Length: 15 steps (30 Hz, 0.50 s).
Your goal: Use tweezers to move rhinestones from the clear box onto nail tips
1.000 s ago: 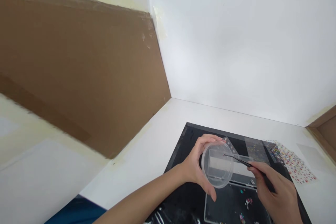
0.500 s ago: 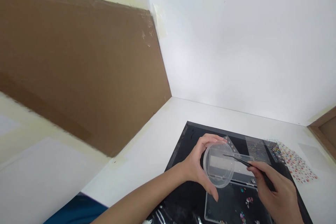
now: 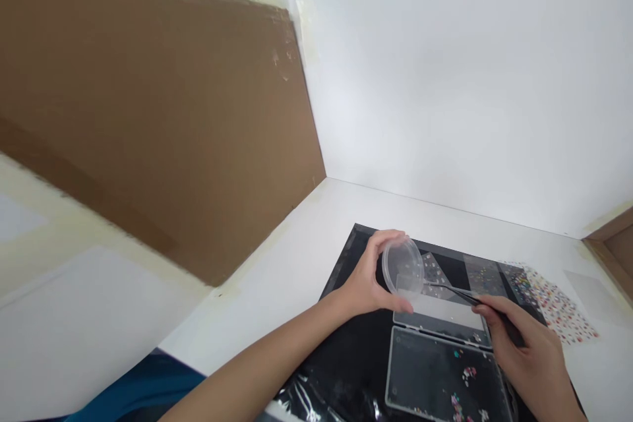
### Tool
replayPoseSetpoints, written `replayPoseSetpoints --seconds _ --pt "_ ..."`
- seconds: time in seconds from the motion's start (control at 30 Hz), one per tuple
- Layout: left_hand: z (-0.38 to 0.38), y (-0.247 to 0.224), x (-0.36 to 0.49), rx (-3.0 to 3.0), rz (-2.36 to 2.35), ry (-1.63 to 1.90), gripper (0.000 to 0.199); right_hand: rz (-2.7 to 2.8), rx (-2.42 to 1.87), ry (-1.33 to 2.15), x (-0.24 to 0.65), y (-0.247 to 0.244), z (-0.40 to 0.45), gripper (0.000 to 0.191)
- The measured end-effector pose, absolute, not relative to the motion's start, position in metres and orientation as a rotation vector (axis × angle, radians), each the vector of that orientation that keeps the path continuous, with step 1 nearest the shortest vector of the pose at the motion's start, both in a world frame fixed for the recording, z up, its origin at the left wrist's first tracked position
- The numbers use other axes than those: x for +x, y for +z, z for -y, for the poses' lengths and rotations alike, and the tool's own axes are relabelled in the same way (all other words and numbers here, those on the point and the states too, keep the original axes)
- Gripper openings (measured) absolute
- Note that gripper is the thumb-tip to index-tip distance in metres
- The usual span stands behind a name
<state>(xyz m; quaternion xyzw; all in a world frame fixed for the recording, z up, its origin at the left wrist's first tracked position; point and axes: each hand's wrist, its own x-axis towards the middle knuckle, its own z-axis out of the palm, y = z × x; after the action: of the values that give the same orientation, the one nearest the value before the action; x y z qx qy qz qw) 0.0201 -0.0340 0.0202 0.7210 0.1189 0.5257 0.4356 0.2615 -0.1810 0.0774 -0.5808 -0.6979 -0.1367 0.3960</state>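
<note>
My left hand (image 3: 373, 280) grips a clear round plastic lid (image 3: 403, 267) by its edge, thumb below and fingers above, and holds it tilted over the mat. In my right hand (image 3: 519, 336) is a pair of dark tweezers (image 3: 457, 291), whose thin tips reach the lid's lower right edge; whether anything sits between the tips is too small to tell. Beneath both hands lies an opened clear plastic case (image 3: 420, 369), with small coloured gems (image 3: 469, 374) scattered in its near half. A white strip (image 3: 445, 308) shows in its far half.
A black mat (image 3: 336, 369) covers part of the white table. Clear sheets with small gems (image 3: 487, 275) and a sheet with colourful dots (image 3: 561, 306) lie at the right. A brown board (image 3: 173, 119) stands at the left, a white wall (image 3: 459, 79) behind.
The lid in my left hand has moved up and slightly left and is turned more edge-on. The tweezer tips have shifted from over the lid's face to its lower right edge.
</note>
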Motion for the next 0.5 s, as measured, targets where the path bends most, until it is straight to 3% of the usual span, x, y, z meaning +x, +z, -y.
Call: replayPoseSetpoints --seconds 0.13,0.5 --pt "0.027 0.019 0.015 1.729 -0.399 1.285 0.103 1.952 -1.569 -0.406 0.276 0.073 0.176 0.038" --pt "0.030 0.025 0.013 1.746 -0.268 0.909 0.098 2.236 -1.591 -0.571 0.288 0.060 0.175 0.037"
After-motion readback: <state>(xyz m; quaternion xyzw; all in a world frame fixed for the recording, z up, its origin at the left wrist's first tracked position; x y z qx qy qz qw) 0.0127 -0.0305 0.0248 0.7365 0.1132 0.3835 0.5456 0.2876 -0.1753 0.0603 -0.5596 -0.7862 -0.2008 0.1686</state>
